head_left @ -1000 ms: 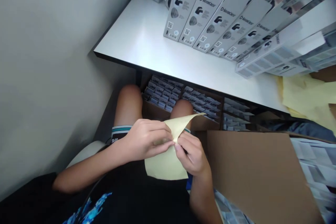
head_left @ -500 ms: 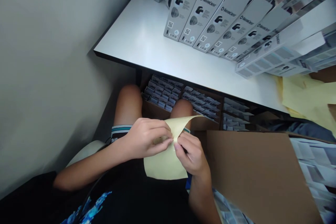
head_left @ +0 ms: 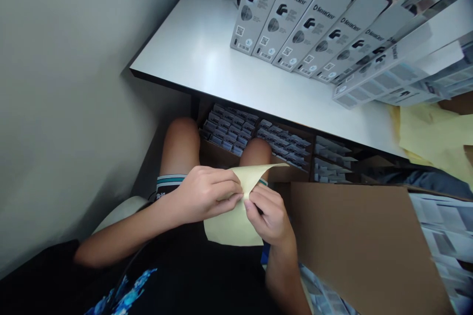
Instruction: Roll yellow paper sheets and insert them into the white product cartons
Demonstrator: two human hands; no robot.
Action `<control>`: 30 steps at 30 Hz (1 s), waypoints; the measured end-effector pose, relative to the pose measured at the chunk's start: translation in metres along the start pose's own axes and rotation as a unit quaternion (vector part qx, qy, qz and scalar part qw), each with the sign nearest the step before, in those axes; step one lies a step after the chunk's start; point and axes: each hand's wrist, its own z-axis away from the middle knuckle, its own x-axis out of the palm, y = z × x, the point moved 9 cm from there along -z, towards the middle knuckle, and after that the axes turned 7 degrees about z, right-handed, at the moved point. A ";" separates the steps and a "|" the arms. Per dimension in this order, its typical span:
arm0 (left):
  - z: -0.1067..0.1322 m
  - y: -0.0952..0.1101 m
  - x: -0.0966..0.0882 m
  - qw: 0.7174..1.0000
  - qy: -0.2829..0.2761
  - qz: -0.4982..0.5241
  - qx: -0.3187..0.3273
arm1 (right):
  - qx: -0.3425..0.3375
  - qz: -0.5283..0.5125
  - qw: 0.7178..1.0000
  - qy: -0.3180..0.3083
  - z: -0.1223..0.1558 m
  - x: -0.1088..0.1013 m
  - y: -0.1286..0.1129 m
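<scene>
A pale yellow paper sheet (head_left: 234, 230) is held above my lap, pinched together at its middle and bent, with its upper right corner curling outward. My left hand (head_left: 212, 192) has thumb and fingertips closed on the sheet near the pinch. From the other side, my right hand (head_left: 269, 212) grips it between thumb and curled fingers. The fingertips of both hands almost meet at the pinched spot. Whether anything small sits between them, such as a sticker, I cannot tell.
Several grey-white SilverCrest boxes (head_left: 258, 7) stand in a row on the white table (head_left: 207, 44). More yellow sheets (head_left: 432, 130) lie at its right end. Under the table are cartons packed with small boxes (head_left: 232, 130). A large cardboard box (head_left: 362, 241) stands at my right.
The sheet's lower edge has lifted slightly, and its upper right corner has shifted a little. Both hands keep nearly the same place and grip.
</scene>
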 end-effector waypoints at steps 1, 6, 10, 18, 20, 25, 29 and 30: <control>0.000 0.000 0.000 1.000 0.002 -0.003 0.001 | 0.004 -0.005 1.000 0.000 0.000 0.000 0.001; 0.000 -0.004 -0.002 0.999 0.018 0.025 -0.017 | 0.015 -0.038 0.999 0.022 0.003 -0.002 0.006; -0.002 -0.006 -0.006 0.998 0.038 0.041 -0.020 | -0.011 -0.057 0.997 0.055 0.003 -0.007 0.002; 0.000 0.006 -0.011 0.997 0.068 -0.011 0.039 | 0.000 -0.052 0.995 0.086 0.006 -0.009 0.003; -0.001 0.010 -0.009 0.996 0.064 -0.035 0.056 | 0.002 -0.034 0.996 0.086 0.006 -0.009 0.003; -0.002 0.011 -0.005 0.996 0.045 -0.045 0.057 | -0.016 -0.023 0.997 0.078 0.005 -0.006 -0.004; -0.002 0.008 -0.005 0.998 0.043 -0.024 0.047 | -0.011 -0.039 0.996 0.076 0.006 -0.005 -0.003; -0.002 0.007 -0.005 0.998 0.041 -0.016 0.042 | -0.006 -0.041 0.996 0.077 0.007 -0.005 -0.001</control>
